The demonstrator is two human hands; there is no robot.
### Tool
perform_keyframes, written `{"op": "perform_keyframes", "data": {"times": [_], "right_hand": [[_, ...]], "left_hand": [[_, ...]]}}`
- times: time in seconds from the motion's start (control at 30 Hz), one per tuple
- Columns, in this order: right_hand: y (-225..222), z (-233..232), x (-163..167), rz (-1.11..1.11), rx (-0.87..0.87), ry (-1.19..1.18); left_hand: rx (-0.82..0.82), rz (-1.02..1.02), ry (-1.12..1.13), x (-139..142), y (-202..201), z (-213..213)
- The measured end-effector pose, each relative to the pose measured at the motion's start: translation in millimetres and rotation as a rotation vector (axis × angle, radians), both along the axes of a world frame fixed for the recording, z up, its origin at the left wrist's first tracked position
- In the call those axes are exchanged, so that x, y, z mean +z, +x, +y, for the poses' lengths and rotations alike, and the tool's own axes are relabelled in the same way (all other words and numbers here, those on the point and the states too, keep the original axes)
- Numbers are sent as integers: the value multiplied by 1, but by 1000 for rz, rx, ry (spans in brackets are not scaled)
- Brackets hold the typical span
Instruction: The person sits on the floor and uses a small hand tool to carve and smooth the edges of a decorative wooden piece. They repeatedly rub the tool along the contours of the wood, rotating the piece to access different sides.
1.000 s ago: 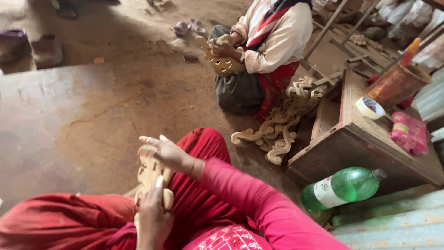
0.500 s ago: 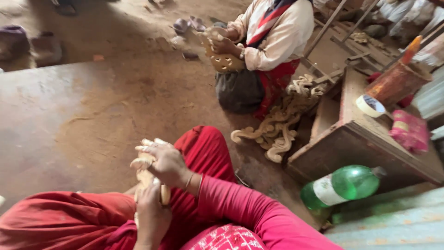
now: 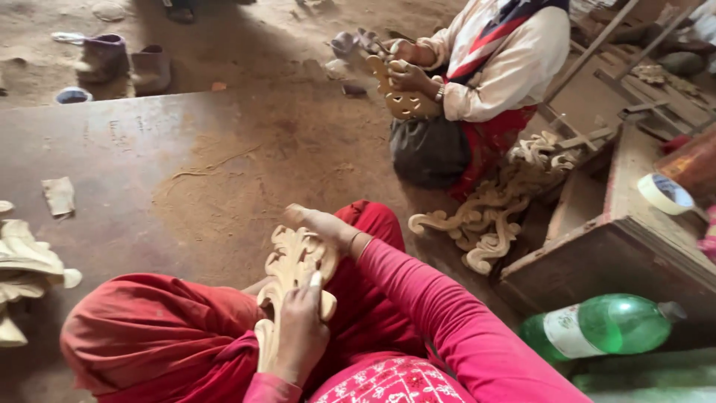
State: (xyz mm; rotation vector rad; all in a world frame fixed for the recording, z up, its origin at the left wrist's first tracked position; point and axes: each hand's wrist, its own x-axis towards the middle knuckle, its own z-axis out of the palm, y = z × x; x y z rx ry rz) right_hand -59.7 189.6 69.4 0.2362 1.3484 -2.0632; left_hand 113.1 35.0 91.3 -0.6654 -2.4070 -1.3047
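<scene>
Your left hand [image 3: 300, 337] covers the middle of the carved wood piece [image 3: 287, 280], and its bottom end slips behind your red clothes. Your right hand [image 3: 317, 224] hides part of the top edge. You cannot see the face of the person sitting across from you; the top of the picture cuts it off. The pale carvings [image 3: 22, 272] at the left edge are cut off too. The tape roll [image 3: 666, 194] is partly blurred near the right edge.
</scene>
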Motion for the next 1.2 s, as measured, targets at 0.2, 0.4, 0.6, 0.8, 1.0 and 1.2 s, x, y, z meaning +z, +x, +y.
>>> {"op": "perform_keyframes", "data": {"times": [0.2, 0.4, 0.6, 0.8, 1.0, 1.2], "right_hand": [[17, 4, -10, 1028, -59, 498], [16, -9, 33, 218, 93, 150], [37, -11, 27, 861, -23, 539], [18, -10, 46, 683, 81, 587], [63, -34, 45, 1274, -149, 1216], [10, -25, 45, 637, -39, 597]], "left_hand": [[19, -76, 86, 7, 2, -14], [-15, 10, 53, 10, 1, -12], [12, -128, 28, 11, -2, -15], [-19, 43, 34, 7, -3, -12], [23, -153, -15, 4, -8, -20], [1, -34, 47, 10, -7, -24]]}}
